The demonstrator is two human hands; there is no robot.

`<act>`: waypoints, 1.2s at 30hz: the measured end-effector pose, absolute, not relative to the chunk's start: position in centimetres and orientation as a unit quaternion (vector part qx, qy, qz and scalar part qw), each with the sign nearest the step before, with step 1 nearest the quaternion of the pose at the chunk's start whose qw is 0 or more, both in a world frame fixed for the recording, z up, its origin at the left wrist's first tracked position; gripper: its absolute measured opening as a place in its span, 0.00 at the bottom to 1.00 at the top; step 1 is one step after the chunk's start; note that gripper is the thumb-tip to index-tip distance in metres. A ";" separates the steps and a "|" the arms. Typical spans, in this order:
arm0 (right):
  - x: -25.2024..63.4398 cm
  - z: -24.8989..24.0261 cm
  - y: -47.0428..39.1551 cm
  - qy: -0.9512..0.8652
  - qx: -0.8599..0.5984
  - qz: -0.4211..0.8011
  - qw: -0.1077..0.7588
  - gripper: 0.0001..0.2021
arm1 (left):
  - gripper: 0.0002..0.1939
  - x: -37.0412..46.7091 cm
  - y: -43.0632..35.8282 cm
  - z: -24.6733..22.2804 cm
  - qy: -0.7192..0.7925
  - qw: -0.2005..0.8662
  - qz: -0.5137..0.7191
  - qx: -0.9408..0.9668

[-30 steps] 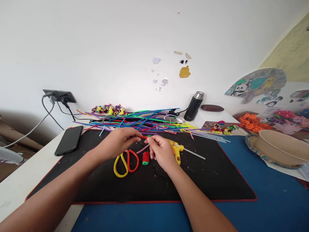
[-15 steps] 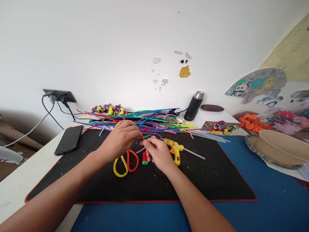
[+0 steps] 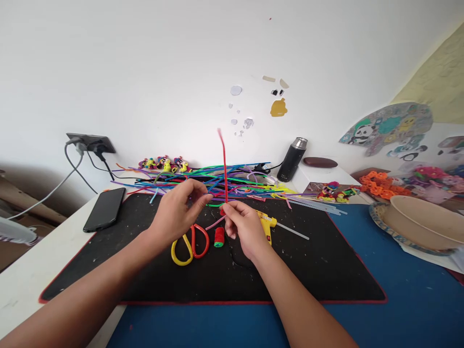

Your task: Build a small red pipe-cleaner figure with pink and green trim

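Pinching a red fuzzy stem (image 3: 225, 174), our right hand (image 3: 242, 226) has thumb and fingers closed around its lower end, where a bit of red bunches beside the fingertips. The stem stands nearly upright above the black mat (image 3: 308, 270), its blurred tip bent to the left in front of the wall. Our left hand (image 3: 179, 208) is beside it, loosely curled, thumb and fingers slightly parted, with nothing that we can see between them.

We judge the stem to be very light, soft outside and springy within, easy to bend and hardly fragile; its fuzz should give good grip. Held at the bottom, the long free part likely sways, so a second hold higher up would steady it. A cut end could be prickly.

Below our hands are a red-and-green roll (image 3: 219, 238) and the scissors (image 3: 193, 244); a yellow glue gun (image 3: 267, 221) lies partly behind our right hand, its nozzle hidden, so we cannot tell how near it is. A heap of coloured stems (image 3: 203, 179) lines the far edge against the wall. The near part of the mat offers us the most room.
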State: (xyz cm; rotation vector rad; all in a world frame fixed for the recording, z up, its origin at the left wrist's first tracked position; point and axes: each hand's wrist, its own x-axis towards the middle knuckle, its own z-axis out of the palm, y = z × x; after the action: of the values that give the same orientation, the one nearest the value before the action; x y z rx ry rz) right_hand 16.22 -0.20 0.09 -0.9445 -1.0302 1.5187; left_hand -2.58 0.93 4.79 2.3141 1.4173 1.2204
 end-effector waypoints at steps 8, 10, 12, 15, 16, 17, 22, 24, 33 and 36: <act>16.1 0.1 0.1 -0.364 -0.375 0.653 0.549 0.18 | 0.20 -0.7 0.9 3.1 0.457 0.428 0.336 0.704; 16.0 0.0 0.0 -0.366 -0.372 0.657 0.544 0.18 | 0.20 -0.5 0.8 2.9 0.454 0.452 0.343 0.687; 16.0 0.1 -0.1 -0.369 -0.370 0.660 0.540 0.18 | 0.19 -0.5 0.8 3.0 0.450 0.464 0.354 0.676; 16.1 0.2 -0.1 -0.372 -0.369 0.660 0.539 0.18 | 0.17 -0.7 0.9 3.1 0.439 0.473 0.358 0.675; 16.1 0.2 0.0 -0.372 -0.370 0.659 0.540 0.19 | 0.16 -0.8 0.9 3.1 0.431 0.481 0.352 0.677; 16.1 0.1 0.0 -0.371 -0.372 0.656 0.542 0.19 | 0.16 -0.9 1.0 3.1 0.424 0.490 0.345 0.679; 16.1 -0.1 0.1 -0.366 -0.384 0.640 0.557 0.21 | 0.17 -1.1 1.2 3.0 0.432 0.508 0.361 0.652; 16.0 -0.2 0.0 -0.370 -0.386 0.639 0.553 0.22 | 0.18 -1.2 1.3 3.1 0.446 0.498 0.374 0.643; 15.8 -0.3 -0.2 -0.385 -0.383 0.659 0.521 0.20 | 0.19 -1.5 1.3 3.3 0.467 0.451 0.369 0.665; 15.8 -0.2 -0.1 -0.392 -0.383 0.656 0.519 0.20 | 0.18 -1.6 1.3 3.3 0.468 0.422 0.340 0.698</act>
State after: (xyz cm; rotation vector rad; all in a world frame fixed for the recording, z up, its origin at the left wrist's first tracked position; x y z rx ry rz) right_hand 15.84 -0.14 -0.23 -0.9193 -0.9415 1.5737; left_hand -1.56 1.27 3.34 1.7480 1.1716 0.8527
